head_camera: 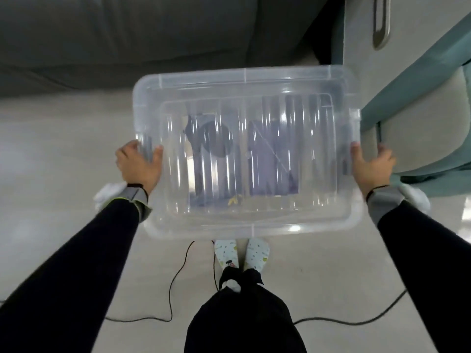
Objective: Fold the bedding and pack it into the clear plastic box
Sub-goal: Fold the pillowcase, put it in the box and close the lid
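I hold the clear plastic box [244, 80] in front of me, above the floor, seen from the top. My left hand [139, 165] grips its left side and my right hand [369, 166] grips its right side. Through the ribbed clear plastic, blurred bluish-purple shapes [272, 161] show; whether they lie inside the box or under it I cannot tell. No other bedding is clearly visible.
A dark grey sofa [127, 34] runs along the far side. A teal and cream upholstered piece [420, 103] stands at the right, next to a pale cabinet with a handle [381, 21]. Black cables [175, 281] trail over the light floor around my socked feet [242, 253].
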### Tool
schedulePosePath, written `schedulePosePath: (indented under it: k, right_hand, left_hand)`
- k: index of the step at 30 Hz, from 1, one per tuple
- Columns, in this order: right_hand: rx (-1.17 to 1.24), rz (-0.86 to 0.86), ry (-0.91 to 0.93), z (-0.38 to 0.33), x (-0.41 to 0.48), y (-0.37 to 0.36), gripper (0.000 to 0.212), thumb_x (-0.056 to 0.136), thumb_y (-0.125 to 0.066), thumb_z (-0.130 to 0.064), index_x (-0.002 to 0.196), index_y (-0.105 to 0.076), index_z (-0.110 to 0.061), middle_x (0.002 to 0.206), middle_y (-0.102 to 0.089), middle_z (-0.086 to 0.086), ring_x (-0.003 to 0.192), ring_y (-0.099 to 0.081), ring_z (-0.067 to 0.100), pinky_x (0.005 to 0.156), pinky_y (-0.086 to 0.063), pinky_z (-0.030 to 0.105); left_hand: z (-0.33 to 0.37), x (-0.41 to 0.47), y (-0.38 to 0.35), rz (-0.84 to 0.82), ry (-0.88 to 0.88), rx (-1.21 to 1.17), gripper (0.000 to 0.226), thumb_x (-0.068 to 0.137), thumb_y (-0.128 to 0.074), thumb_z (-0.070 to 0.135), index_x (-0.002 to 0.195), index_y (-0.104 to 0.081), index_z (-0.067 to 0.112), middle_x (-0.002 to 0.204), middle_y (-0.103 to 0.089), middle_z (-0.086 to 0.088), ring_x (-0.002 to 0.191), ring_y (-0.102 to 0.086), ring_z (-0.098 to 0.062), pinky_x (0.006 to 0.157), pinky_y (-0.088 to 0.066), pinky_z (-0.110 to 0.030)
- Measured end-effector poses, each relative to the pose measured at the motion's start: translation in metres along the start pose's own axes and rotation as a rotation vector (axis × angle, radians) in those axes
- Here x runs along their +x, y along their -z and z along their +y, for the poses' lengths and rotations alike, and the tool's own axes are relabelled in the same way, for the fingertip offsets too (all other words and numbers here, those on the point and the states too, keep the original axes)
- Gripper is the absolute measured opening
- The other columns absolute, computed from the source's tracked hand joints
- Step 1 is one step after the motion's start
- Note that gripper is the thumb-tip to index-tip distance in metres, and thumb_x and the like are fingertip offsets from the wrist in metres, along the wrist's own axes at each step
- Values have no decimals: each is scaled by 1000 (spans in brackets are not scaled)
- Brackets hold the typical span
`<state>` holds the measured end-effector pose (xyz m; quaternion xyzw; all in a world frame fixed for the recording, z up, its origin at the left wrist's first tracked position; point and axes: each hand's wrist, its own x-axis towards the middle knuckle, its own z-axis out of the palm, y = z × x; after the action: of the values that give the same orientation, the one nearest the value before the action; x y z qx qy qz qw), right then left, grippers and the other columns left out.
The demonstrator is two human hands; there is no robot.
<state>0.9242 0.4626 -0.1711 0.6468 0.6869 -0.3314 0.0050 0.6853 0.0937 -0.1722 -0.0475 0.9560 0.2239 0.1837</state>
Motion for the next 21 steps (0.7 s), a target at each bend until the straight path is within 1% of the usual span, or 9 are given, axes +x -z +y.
schedulePosePath:
  k: [2,5,8,10,11,12,13,16,21]
  right_hand:
    - [120,-138,-131,2,24,1,86,86,-54,-63,146,-30,-6,149,-37,12,135,-39,25,101,-28,24]
    - [120,-276,-202,9,43,4,112,67,-53,-85,148,-27,-12,143,-42,5,129,-42,22,100,-29,29]
    - [138,-422,-317,19,47,5,134,38,-51,-100,147,-33,-24,138,-44,-8,123,-44,18,105,-30,37]
    - [144,-385,-285,18,45,4,115,50,-53,-95,133,-51,-15,122,-53,-3,112,-50,18,101,-35,34]
    - [144,-300,-226,16,42,2,92,60,-55,-88,112,-61,-13,105,-58,0,99,-54,20,93,-40,33]
    - [136,-207,-168,14,39,-1,70,69,-56,-81,92,-62,-15,88,-57,1,85,-54,20,83,-41,31]
    - [135,-167,-97,9,32,-4,59,74,-57,-75,84,-58,-17,81,-54,2,78,-53,20,77,-41,30]
    - [87,-142,-9,7,24,-14,68,80,-60,-64,116,-54,-7,104,-58,5,98,-58,25,80,-41,30]
    - [-32,-54,-3,-3,10,-8,60,87,-58,-54,119,-53,-3,116,-62,16,107,-58,33,81,-39,30]
  left_hand:
    - [-9,21,1,-70,129,-65,79,86,-61,49,140,-28,1,144,-30,-18,131,-37,-32,109,-29,-34]
    - [-37,45,2,-293,404,-188,117,63,-61,81,146,-18,12,149,-33,-9,131,-41,-28,111,-32,-41]
    - [-60,51,5,-544,507,-290,116,41,-60,93,132,-50,20,128,-59,1,113,-58,-25,102,-42,-46]
    - [-52,45,5,-466,479,-327,107,42,-65,89,122,-58,19,117,-63,1,105,-61,-26,100,-45,-45]
    - [-47,43,4,-364,439,-301,101,45,-66,87,119,-59,18,116,-63,0,103,-61,-26,99,-46,-44]
    - [-44,39,3,-251,388,-272,91,52,-67,82,114,-59,17,113,-63,0,101,-60,-25,97,-47,-41]
    - [-40,34,4,-159,346,-250,79,61,-66,77,111,-57,16,109,-60,0,98,-58,-24,94,-49,-40]
    - [-33,22,0,-88,312,-243,80,70,-60,73,121,-49,12,110,-58,-4,101,-59,-28,90,-52,-47]
    - [-13,15,9,-63,329,-127,61,83,-60,53,117,-43,5,103,-57,-12,99,-61,-35,87,-53,-49]
